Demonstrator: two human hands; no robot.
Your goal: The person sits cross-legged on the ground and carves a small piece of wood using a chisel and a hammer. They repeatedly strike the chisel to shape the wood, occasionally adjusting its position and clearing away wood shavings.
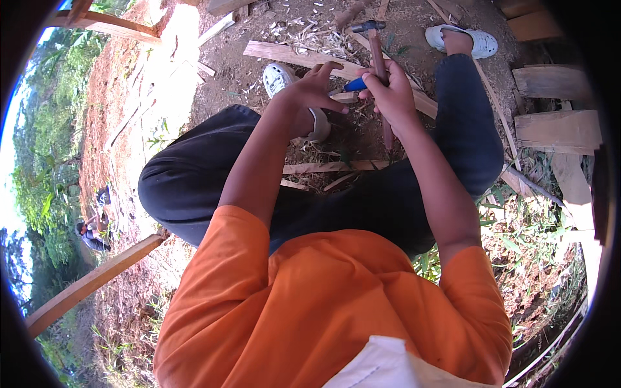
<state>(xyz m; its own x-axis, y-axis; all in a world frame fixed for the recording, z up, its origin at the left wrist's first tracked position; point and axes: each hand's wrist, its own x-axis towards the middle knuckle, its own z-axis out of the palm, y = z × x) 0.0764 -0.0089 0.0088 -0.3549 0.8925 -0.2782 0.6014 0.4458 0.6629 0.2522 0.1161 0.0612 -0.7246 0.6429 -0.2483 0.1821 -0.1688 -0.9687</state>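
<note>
My right hand (393,97) is closed around the wooden handle of a hammer (376,52), whose dark metal head points away from me. In the same hand, a blue-handled tool (355,85) sticks out to the left between thumb and fingers. It looks like a chisel, but its tip is hard to make out. My left hand (310,88) hovers just left of it, thumb and fingers spread, holding nothing. Beneath both hands lies a pale wooden plank (294,54), slanting across the ground and partly covered by them.
Wood shavings (304,32) litter the soil beyond the plank. Thin wooden strips (336,167) lie nearer my legs. My shoes (277,77) flank the work spot. Boards (557,131) stand at the right, and a wooden beam (97,281) crosses the left. Another person (94,234) is far off left.
</note>
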